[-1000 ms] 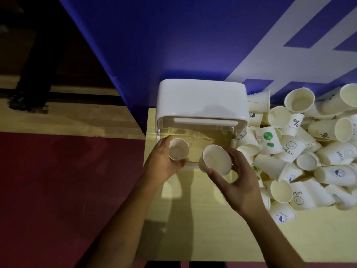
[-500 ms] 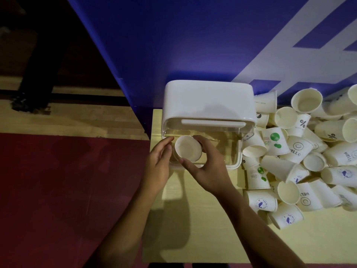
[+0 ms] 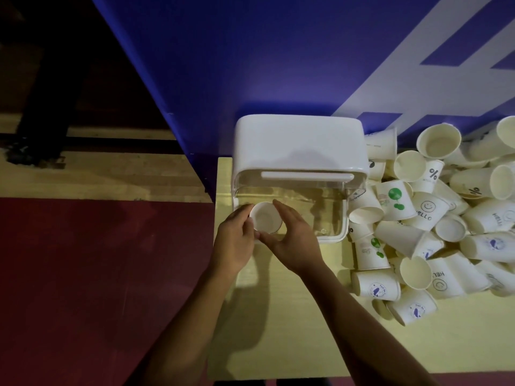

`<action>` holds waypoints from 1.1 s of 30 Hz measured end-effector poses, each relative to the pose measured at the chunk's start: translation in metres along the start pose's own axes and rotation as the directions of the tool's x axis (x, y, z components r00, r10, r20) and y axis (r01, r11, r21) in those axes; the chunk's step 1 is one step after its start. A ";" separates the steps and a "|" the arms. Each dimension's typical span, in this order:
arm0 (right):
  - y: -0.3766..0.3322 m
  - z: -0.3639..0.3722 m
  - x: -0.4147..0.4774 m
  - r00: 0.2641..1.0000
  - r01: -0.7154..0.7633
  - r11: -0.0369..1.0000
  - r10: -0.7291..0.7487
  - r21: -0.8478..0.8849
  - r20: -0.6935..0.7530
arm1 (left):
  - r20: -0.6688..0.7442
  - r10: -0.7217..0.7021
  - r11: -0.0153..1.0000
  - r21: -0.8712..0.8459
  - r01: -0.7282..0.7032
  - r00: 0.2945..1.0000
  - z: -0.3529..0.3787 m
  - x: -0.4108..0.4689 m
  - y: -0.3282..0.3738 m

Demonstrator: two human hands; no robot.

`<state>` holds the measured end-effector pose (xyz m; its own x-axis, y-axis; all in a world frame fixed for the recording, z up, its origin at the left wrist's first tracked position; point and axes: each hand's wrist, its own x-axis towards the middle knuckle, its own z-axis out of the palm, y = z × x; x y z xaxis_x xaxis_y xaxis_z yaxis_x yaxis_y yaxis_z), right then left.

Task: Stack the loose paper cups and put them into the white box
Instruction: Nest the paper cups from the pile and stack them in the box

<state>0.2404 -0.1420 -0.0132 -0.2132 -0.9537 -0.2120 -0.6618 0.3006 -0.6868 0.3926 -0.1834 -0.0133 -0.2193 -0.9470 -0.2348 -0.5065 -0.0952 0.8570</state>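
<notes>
Cup (image 3: 264, 220) sits mouth-up between the two hands, at the open front of the box (image 3: 298, 146). Left hand (image 3: 232, 240) curls its fingers against the cup's left side. Right hand (image 3: 294, 240) brackets it from the right, forefinger beyond, thumb nearer. Loose cups (image 3: 434, 224) lie heaped on the counter (image 3: 278, 330), right of the right hand.

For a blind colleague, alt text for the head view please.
Left hand and right hand hold a paper cup at the clear front of a white box on a yellow table. Loose cups lie heaped to its right.
</notes>
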 end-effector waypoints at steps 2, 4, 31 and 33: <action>0.001 0.000 0.000 1.000 -0.023 1.000 0.023 -0.006 0.017 | 0.002 0.002 0.999 0.047 -0.003 1.000 -0.001 0.001 0.001; 0.001 0.001 0.001 0.999 -0.031 0.999 0.032 -0.008 0.027 | -0.006 0.007 0.996 0.091 -0.006 1.000 -0.001 0.002 0.001; 0.139 -0.242 -0.150 0.875 -0.251 0.927 0.340 0.277 -0.344 | 0.270 0.381 0.888 0.159 -0.431 0.884 0.178 -0.006 0.228; 0.159 -0.259 -0.156 0.872 -0.261 0.924 0.350 0.281 -0.342 | 0.287 0.375 0.875 0.206 -0.439 0.881 0.212 0.006 0.251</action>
<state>-0.0181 0.0567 0.0907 -0.6634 -0.7244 -0.1874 -0.3538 0.5244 -0.7745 0.0877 -0.1480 0.1032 -0.6229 -0.7821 -0.0175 -0.5181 0.3957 0.7582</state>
